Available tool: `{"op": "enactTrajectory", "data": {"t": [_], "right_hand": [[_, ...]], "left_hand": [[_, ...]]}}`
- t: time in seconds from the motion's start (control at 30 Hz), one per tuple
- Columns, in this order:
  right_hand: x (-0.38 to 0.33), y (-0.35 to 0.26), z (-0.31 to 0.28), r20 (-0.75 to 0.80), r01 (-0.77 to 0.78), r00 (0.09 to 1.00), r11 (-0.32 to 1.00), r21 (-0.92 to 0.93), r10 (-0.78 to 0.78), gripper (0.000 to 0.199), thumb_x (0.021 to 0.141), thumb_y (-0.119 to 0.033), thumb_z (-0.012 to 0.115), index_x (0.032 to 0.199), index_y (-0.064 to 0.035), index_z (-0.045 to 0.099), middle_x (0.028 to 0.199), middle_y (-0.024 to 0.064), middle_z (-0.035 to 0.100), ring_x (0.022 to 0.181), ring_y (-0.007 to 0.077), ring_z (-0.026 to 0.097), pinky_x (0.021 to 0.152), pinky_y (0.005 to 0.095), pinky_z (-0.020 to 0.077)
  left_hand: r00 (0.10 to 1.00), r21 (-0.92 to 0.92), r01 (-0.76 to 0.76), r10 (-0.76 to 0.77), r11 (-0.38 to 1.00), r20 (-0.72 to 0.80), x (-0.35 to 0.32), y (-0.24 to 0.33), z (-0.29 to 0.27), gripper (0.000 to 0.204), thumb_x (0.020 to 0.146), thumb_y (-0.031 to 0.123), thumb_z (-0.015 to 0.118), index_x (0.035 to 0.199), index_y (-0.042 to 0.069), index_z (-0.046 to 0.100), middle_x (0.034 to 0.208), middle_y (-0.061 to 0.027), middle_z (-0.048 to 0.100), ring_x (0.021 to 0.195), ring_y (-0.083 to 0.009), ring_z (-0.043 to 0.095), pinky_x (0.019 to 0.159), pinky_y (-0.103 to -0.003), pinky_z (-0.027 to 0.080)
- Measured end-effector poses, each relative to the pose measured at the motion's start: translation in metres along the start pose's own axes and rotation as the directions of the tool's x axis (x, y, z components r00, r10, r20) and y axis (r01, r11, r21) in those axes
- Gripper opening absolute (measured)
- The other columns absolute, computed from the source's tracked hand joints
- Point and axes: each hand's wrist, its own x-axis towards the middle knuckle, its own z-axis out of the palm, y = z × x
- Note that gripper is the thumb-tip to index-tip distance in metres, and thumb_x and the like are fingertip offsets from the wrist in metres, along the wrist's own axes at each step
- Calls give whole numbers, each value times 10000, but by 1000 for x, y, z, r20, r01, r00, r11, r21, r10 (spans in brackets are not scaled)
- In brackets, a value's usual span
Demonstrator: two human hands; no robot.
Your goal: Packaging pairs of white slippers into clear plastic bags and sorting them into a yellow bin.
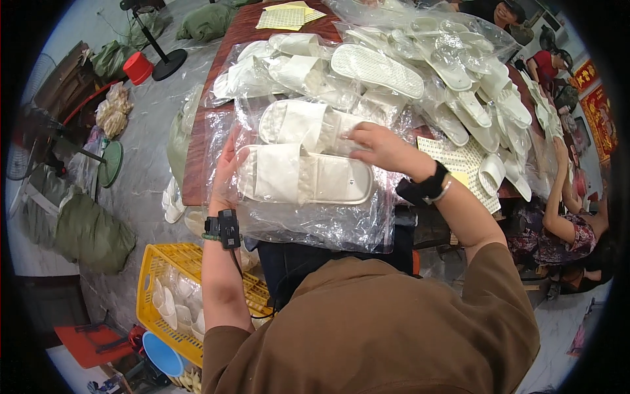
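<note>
pair of white slippers already inside clear bag, at table near edge. left hand clasps bag's left end; right hand fingers pinch film at right. bag unsealed; loose slipper heap beyond remains.

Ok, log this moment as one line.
left hand: holds bagged slippers' end | right hand: on clear bag | pair of white slippers: inside bag | table: slipper pile
</note>
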Motion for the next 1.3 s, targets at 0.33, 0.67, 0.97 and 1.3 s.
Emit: {"op": "enactTrajectory", "data": {"t": [0.33, 0.67, 0.97, 1.3], "right_hand": [[27, -6, 26, -73, 406, 908, 910, -82, -412, 890, 868, -504, 685, 1542, -129, 240, 1569, 213, 257, 1447, 416, 244, 1111, 516, 304], [58, -42, 49, -304, 163, 938, 986, -43, -169, 794, 721, -575, 789, 1110, 86, 584, 1183, 279, 542, 1075, 412, 549, 915, 438, 464], [82, -34, 83, -454, 119, 845, 927, -355, -282, 578, 824, -563, 671, 1147, -84, 685, 1207, 145, 617, 1202, 401, 485, 897, 512, 430], [57, -54, 33, -268, 364, 917, 893, 265, -294, 263, 888, -279, 605, 878, -28, 683, 942, 193, 663, 872, 375, 620, 740, 456, 493]], "left_hand": [[999, -352, 26, -16, 936, 30, 2, -6, 1, 526, 1036, 224, 446, 1535, 110, 324, 1478, -161, 464, 1325, -265, 495, 1084, -413, 443], [990, -605, 105, -24, 790, 141, 6, -6, -13, 646, 1001, 534, 431, 1489, 113, 389, 1496, -228, 416, 1366, -374, 429, 1132, -551, 349], [991, -516, 6, 65, 857, 120, 5, -5, -17, 760, 990, 614, 372, 1577, 158, 212, 1548, -173, 350, 1409, -354, 373, 1148, -515, 334], [988, -408, -88, 133, 909, 82, 6, -15, -42, 815, 985, 680, 282, 1582, 131, 196, 1571, -154, 320, 1430, -319, 336, 1178, -460, 269]]}}
